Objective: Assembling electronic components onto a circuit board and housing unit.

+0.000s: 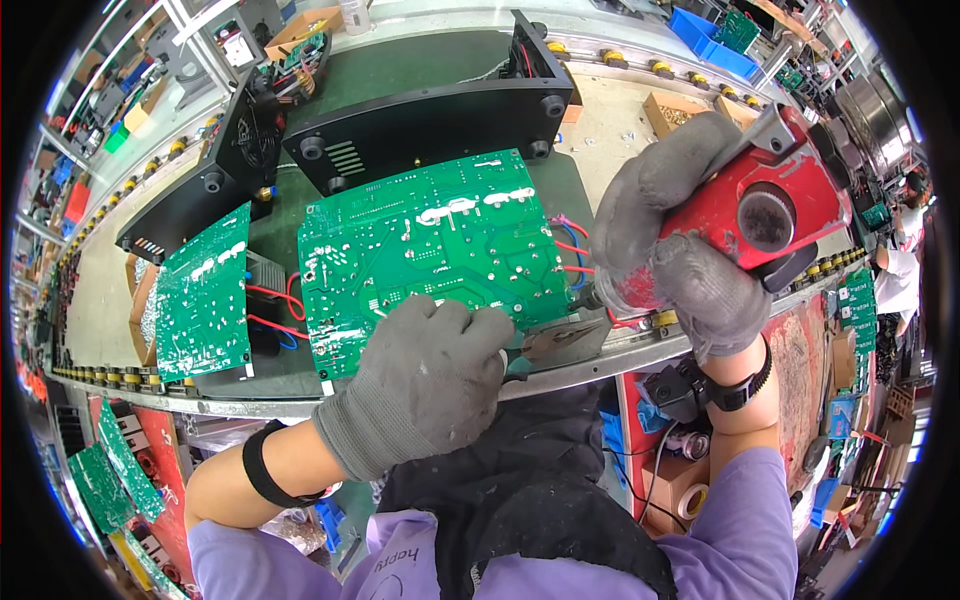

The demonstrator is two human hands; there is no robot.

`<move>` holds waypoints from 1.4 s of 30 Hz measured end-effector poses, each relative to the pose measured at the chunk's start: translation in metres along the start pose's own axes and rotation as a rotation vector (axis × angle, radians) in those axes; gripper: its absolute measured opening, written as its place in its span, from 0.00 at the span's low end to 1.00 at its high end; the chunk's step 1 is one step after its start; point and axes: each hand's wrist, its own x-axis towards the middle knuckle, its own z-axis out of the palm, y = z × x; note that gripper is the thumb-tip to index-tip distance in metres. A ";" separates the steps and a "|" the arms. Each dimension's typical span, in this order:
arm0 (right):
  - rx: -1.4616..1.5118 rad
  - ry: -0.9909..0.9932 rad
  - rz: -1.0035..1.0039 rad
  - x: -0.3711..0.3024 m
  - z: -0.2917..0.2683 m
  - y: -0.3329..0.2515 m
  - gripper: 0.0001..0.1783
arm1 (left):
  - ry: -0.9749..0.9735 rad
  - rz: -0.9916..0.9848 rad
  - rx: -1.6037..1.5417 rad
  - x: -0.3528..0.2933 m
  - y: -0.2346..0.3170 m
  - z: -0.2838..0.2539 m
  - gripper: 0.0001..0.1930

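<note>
My left hand [425, 385], in a grey glove, is closed around the handles of a pair of pliers [558, 343]. The metal jaws stick out to the right, by the near edge of a green circuit board [430, 250]. This board stands tilted, its soldered side toward me, against a black metal casing [430, 125]. In my gloved right hand [680, 220] is a worn red power driver [765, 205], gripped around its body. Its narrow end points left toward the board's right edge, where red and blue wires [572, 245] come out.
Left of the board, a second green circuit board [205, 300] leans by another black casing [225, 160]. A metal rail [590, 360] runs along the bench's front. Cardboard boxes of small parts [672, 112] and a blue bin [712, 42] lie at the far right.
</note>
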 end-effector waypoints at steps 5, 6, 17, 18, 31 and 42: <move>0.047 -0.023 0.012 0.003 -0.005 -0.002 0.27 | 0.012 -0.011 -0.018 0.010 0.006 -0.018 0.12; 0.118 -0.032 0.060 0.004 -0.006 -0.004 0.27 | -0.042 0.025 -0.043 0.011 0.006 -0.029 0.11; -0.071 0.283 -0.047 -0.018 0.013 -0.026 0.28 | -0.069 -0.259 -0.021 0.027 -0.042 -0.050 0.22; -0.064 0.256 -0.076 -0.020 0.014 -0.028 0.28 | -0.070 -0.234 0.055 0.028 -0.042 -0.044 0.27; -0.159 0.729 0.120 -0.127 -0.061 -0.076 0.26 | -0.098 -0.191 0.102 0.036 -0.043 -0.034 0.29; -1.166 0.513 0.860 -0.417 -0.360 -0.047 0.31 | -0.132 -0.149 -0.103 0.056 -0.023 -0.074 0.20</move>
